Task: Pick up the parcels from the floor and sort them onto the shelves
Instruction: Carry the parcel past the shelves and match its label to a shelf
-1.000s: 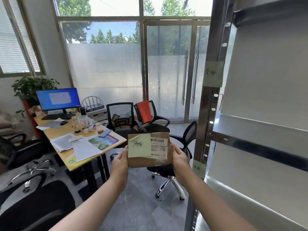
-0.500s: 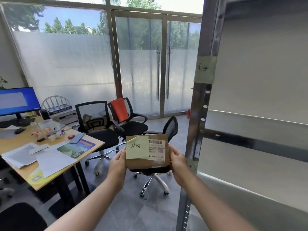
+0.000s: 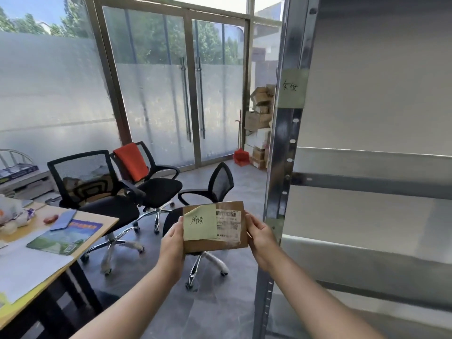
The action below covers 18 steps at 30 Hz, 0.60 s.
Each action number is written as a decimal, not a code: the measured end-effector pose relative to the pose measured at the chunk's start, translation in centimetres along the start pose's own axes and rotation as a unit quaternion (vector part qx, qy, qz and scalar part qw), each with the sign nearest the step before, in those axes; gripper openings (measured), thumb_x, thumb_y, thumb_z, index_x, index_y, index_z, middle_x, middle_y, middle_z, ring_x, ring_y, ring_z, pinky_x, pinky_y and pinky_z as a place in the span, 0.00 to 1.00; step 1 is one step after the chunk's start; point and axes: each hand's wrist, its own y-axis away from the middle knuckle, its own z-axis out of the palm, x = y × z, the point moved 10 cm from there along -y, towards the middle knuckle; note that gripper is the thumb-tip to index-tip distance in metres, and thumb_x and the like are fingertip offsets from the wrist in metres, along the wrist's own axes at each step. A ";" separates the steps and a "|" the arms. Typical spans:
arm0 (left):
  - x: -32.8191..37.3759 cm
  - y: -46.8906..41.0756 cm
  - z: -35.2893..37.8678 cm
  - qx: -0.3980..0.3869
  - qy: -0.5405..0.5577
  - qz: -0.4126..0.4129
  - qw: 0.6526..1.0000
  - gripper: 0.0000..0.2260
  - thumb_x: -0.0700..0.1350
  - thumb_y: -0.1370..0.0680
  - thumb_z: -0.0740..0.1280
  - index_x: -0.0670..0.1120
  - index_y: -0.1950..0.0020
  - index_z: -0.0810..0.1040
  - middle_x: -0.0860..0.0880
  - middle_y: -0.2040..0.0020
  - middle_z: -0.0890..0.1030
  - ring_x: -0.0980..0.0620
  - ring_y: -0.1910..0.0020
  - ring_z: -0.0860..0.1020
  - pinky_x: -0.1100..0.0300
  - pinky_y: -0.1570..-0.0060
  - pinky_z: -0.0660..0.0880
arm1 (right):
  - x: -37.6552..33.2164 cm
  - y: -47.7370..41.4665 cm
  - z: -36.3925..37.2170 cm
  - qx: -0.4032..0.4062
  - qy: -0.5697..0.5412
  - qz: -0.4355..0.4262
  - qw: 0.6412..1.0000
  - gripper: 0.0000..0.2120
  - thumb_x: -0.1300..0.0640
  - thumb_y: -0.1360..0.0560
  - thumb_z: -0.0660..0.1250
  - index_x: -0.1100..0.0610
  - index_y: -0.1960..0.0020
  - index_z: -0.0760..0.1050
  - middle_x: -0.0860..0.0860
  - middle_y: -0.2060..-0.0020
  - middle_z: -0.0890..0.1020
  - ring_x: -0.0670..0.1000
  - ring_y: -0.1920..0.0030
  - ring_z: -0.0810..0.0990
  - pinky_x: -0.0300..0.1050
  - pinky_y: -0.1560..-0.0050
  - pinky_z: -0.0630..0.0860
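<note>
The parcel (image 3: 215,227), a flat brown cardboard packet, is up in the air between both hands, with its face to the camera and slightly tilted. The left hand (image 3: 172,243) grasps its left edge, with the thumb (image 3: 180,222) pressed on the front and the other fingers hidden behind. The right hand (image 3: 260,237) grasps the right edge the same way, its thumb (image 3: 252,221) lying along the front rim.

Between the two thumbs, a green note (image 3: 199,222) with handwriting covers the left half of the face. A white label (image 3: 228,225) with a barcode lies beside it, toward the right thumb.

Just to the right of the right-hand fingers stands the metal post (image 3: 281,167) of the shelves (image 3: 367,184); whether hand and post touch cannot be told. The grey shelves run off to the right. High above the right hand, a green tag (image 3: 292,88) with writing is stuck on the post.

Behind the parcel, past the fingers, a black chair (image 3: 221,181) stands on the grey floor (image 3: 220,302). Two more chairs (image 3: 110,211) stand beyond the left hand, one with an orange cloth over its back. Left of the left hand is a desk (image 3: 105,222) with papers on it. Far beyond the fingers are glass doors (image 3: 193,94) and a stack of boxes (image 3: 260,128).
</note>
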 end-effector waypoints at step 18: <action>-10.3 3.1 9.6 -0.142 -0.045 -0.080 0.986 0.13 0.51 0.16 0.62 0.47 0.42 0.83 0.44 0.48 0.86 0.47 0.50 0.81 0.56 0.57 0.75 | 3.6 7.0 -13.5 0.202 0.012 -0.006 0.979 0.13 0.56 0.15 0.54 0.52 0.41 0.77 0.54 0.49 0.86 0.56 0.46 0.84 0.60 0.41 0.79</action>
